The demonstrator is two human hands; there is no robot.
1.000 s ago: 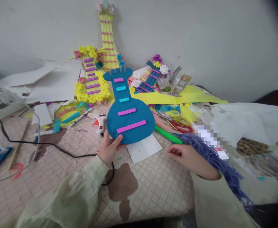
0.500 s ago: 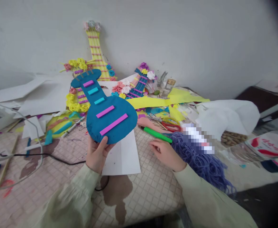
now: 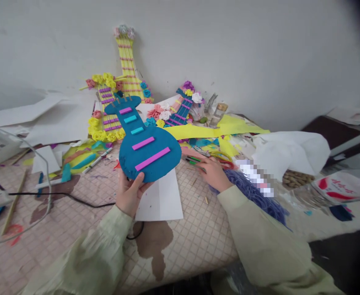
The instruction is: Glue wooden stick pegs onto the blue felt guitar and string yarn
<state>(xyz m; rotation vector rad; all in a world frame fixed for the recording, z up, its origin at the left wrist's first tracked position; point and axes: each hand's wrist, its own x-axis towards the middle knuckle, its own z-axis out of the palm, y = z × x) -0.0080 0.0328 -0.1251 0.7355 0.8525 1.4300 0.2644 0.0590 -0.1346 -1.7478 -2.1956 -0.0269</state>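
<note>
My left hand [image 3: 132, 190] grips the lower edge of a blue guitar-shaped cutout [image 3: 155, 164], thumb in front and the other fingers behind. Pink and light-blue strips cross its face, and small brown pegs stick up at its head. It is held upright above a folded white sheet [image 3: 169, 200]. Over on the right, my right hand [image 3: 213, 174] has its fingers closed around a slim green utility knife [image 3: 193, 159], whose dark end points left. Part of the knife is hidden under the fingers. Scissors [image 3: 224, 156] with yellow and red handles lie just behind that hand.
Decorated yellow [image 3: 127, 61] and blue [image 3: 180, 108] paper guitars lean at the back wall. Purple yarn [image 3: 247, 192] lies beside my right forearm. Coloured scraps [image 3: 81, 159], a glass jar [image 3: 219, 112], white cloth [image 3: 293, 149] and a black cable [image 3: 66, 194] are spread around.
My right hand has moved forward and left from beside the green utility knife and closed on it. The blue cutout, still in my left hand, appears slightly farther right as the view shifts.
</note>
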